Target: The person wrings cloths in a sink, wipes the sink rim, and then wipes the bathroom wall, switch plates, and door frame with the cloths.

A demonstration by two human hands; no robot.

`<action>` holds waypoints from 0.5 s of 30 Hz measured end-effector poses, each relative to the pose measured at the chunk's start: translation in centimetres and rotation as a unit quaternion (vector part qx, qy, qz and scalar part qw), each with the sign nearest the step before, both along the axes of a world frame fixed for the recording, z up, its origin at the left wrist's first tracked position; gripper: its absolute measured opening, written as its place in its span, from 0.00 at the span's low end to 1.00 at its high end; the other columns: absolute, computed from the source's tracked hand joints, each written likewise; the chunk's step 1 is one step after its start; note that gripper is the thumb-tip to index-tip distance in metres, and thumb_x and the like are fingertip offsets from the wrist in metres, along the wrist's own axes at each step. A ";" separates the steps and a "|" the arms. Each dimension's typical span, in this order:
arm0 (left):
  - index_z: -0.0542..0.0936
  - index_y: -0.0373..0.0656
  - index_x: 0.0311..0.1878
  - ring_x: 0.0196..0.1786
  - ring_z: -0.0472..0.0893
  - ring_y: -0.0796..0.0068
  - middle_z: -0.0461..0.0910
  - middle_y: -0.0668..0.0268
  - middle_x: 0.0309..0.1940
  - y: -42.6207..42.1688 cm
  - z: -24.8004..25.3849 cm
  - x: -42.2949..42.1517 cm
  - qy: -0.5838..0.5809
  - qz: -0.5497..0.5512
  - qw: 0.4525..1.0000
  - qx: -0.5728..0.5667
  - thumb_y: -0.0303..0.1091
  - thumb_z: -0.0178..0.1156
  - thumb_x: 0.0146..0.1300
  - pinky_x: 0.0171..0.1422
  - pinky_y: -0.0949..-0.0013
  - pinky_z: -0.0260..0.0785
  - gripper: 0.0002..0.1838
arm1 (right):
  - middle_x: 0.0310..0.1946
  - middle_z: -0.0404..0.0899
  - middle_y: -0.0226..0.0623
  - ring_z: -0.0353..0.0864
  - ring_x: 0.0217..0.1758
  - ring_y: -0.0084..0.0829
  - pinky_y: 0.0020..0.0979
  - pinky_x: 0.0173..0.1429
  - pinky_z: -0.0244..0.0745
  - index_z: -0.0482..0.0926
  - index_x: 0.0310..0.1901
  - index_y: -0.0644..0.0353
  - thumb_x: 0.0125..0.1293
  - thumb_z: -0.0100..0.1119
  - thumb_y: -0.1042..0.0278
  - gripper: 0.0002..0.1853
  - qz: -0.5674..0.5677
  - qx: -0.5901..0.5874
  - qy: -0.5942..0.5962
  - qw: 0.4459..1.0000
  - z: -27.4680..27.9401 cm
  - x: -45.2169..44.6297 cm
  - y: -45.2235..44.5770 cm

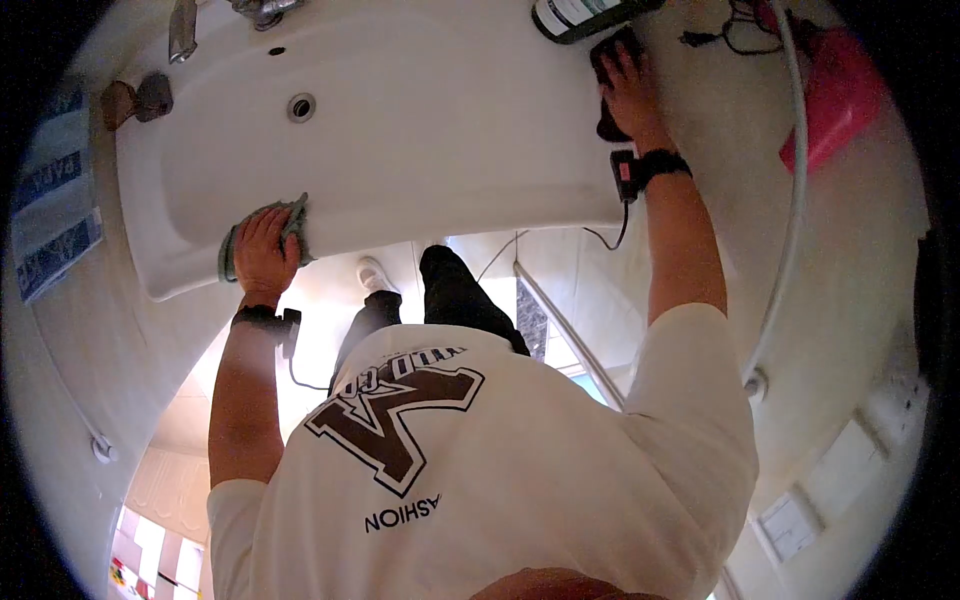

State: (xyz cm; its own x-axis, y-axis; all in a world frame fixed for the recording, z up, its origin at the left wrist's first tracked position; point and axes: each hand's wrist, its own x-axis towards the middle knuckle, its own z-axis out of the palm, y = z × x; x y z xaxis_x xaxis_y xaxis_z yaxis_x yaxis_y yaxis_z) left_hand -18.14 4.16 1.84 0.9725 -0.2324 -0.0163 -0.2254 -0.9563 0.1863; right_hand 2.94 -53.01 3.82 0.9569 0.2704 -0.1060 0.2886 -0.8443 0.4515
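Observation:
My left hand [265, 250] presses a grey-green cloth [304, 217] against the front rim of the white sink [420, 130], near its left end. Its fingers are bent over the cloth. At the sink's right rim, my right hand [632, 95] rests on a dark, soft-looking cloth [608, 128], with its fingers curled over it. The palm hides part of this dark cloth. Just beyond that hand lies a dark green bottle with a white label [580, 15].
A metal faucet [183, 30] stands at the back left, above the drain [301, 108]. Two brown objects [138, 100] sit on the left rim. At right are a pink-red container [835, 100], a grey hose [798, 180] and a black plug cord [705, 38]. Blue-and-white packaging [60, 240] is at far left.

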 end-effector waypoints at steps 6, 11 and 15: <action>0.79 0.43 0.54 0.60 0.74 0.57 0.79 0.59 0.54 0.2 -0.2 -0.4 0.009 0.021 0.999 0.023 0.44 0.51 0.61 0.70 0.54 0.60 0.22 | 0.76 0.48 0.36 0.43 0.77 0.54 0.48 0.80 0.40 0.64 0.69 0.52 0.68 0.52 0.65 0.27 -0.013 0.111 0.029 0.993 0.3 -10.3 0.2; 0.80 0.44 0.52 0.58 0.76 0.57 0.80 0.60 0.52 -0.1 -0.4 -0.2 0.013 0.033 0.999 0.025 0.46 0.49 0.63 0.69 0.55 0.61 0.22 | 0.69 0.64 0.36 0.51 0.76 0.50 0.48 0.79 0.43 0.74 0.60 0.54 0.69 0.51 0.67 0.19 -0.036 0.192 -0.008 0.981 -2.0 -18.7 0.1; 0.81 0.45 0.50 0.56 0.78 0.59 0.82 0.61 0.49 -0.5 0.2 -0.4 -0.005 0.043 0.998 0.035 0.47 0.49 0.64 0.66 0.55 0.63 0.21 | 0.61 0.74 0.37 0.62 0.70 0.47 0.52 0.73 0.50 0.76 0.56 0.51 0.66 0.54 0.70 0.17 -0.077 0.324 -0.046 0.942 -4.0 -23.6 5.1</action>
State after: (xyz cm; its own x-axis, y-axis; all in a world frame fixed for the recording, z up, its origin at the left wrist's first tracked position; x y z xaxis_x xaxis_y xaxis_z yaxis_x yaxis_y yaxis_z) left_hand -18.53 3.69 2.05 0.9890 -0.1466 -0.0202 -0.1433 -0.9829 0.1158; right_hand -20.69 -47.92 -0.23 0.9871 0.1074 0.1184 0.1252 -0.9798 -0.1558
